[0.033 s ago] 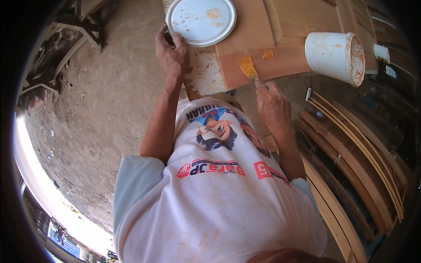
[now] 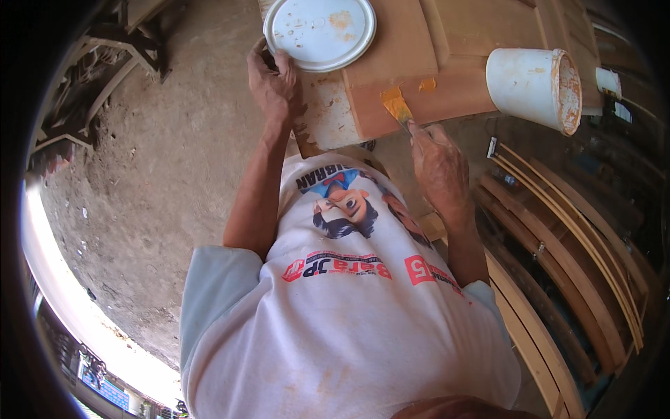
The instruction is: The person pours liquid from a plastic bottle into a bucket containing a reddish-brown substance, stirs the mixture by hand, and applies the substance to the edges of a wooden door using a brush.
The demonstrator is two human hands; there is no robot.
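Observation:
My left hand (image 2: 276, 84) is at the near-left edge of a round white, stained lid (image 2: 317, 28) and the board's corner, its fingers curled at the lid's rim. My right hand (image 2: 436, 167) grips a putty knife (image 2: 406, 120) whose blade, covered in orange paste (image 2: 392, 98), lies on a brown wooden panelled board (image 2: 460, 31). A small orange patch (image 2: 427, 84) sits just right of the blade. A white bucket (image 2: 523, 84) with a crusted rim lies on its side near the board's right part, and a pale, scraped area (image 2: 324, 115) is at the board's near-left corner.
Long timber strips (image 2: 558, 251) lie to my lower right. A dark wooden structure (image 2: 118, 38) stands at upper left above a dirt-covered concrete floor (image 2: 139, 195). A small white container (image 2: 607, 84) is beyond the bucket.
My right hand and the putty knife have shifted slightly to the right. My left hand is almost unmoved.

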